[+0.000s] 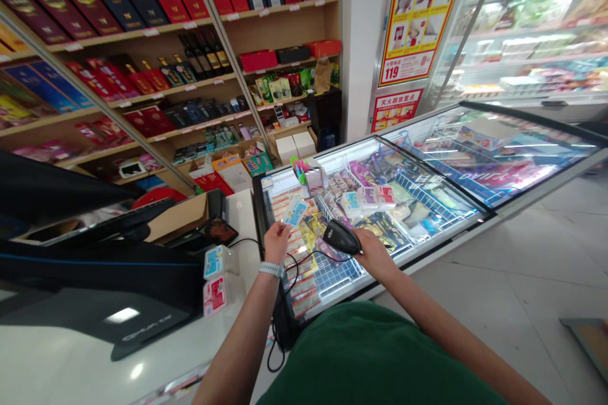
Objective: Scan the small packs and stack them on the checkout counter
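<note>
My left hand [277, 242], with a pale watch strap [272, 268] on its wrist, pinches the edge of a small clear pack with a blue label [295, 212]. The fingers of my right hand [372, 252] are wrapped around a black handheld barcode scanner [341, 237], whose head points left toward the pack. A black cable [311, 254] trails from the scanner to the left. Both hands are over the glass top of a chest freezer [339, 288]. Beyond the scanner, three similar packs with blue [351, 204], purple [367, 198] and red [386, 197] labels lie side by side on the glass.
On the white counter [242, 209] at left, a blue-labelled pack [213, 261] and a red-labelled pack [215, 295] lie beside a dark monitor [118, 304]. An open cardboard box [183, 218] stands behind. Shelves [280, 9] hold boxes and bottles. A glass-fronted cooler [527, 38] is at right.
</note>
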### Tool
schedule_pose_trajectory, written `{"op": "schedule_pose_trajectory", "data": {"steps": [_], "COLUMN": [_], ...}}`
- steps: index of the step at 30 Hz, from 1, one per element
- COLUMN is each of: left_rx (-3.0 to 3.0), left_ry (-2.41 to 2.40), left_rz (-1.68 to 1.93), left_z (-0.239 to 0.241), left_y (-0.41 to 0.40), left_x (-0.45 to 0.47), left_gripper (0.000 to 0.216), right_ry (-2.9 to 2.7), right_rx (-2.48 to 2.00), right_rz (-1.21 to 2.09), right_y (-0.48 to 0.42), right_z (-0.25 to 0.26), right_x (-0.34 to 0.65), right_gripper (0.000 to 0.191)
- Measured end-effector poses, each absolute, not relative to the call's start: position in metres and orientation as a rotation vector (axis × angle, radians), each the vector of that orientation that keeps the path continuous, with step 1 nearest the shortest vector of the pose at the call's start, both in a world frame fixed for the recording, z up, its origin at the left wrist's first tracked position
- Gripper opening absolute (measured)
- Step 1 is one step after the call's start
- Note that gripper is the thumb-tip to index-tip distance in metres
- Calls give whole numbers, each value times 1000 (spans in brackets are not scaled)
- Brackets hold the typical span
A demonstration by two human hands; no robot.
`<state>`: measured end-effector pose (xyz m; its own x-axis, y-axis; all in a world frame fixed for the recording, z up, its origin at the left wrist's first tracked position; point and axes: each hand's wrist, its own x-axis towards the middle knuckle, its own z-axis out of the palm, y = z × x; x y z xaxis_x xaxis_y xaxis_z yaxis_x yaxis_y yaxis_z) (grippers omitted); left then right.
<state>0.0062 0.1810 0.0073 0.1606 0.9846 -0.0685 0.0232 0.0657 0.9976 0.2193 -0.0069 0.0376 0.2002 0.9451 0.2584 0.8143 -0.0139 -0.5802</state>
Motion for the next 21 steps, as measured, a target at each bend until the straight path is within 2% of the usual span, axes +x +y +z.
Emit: {"op": "schedule_pose_trajectory", "data": {"steps": [21], "left_rx": [1264], "left_ry": [1163], "left_rz": [1041], "left_z": [1], "left_y": [187], "left_x": [3], "left_gripper": [29], "right_ry": [-1631], "right_rx": [-1895], "right_rz": [276], "right_y": [-9], "right_z": [37], "right_x": [220], "right_gripper": [34]}}
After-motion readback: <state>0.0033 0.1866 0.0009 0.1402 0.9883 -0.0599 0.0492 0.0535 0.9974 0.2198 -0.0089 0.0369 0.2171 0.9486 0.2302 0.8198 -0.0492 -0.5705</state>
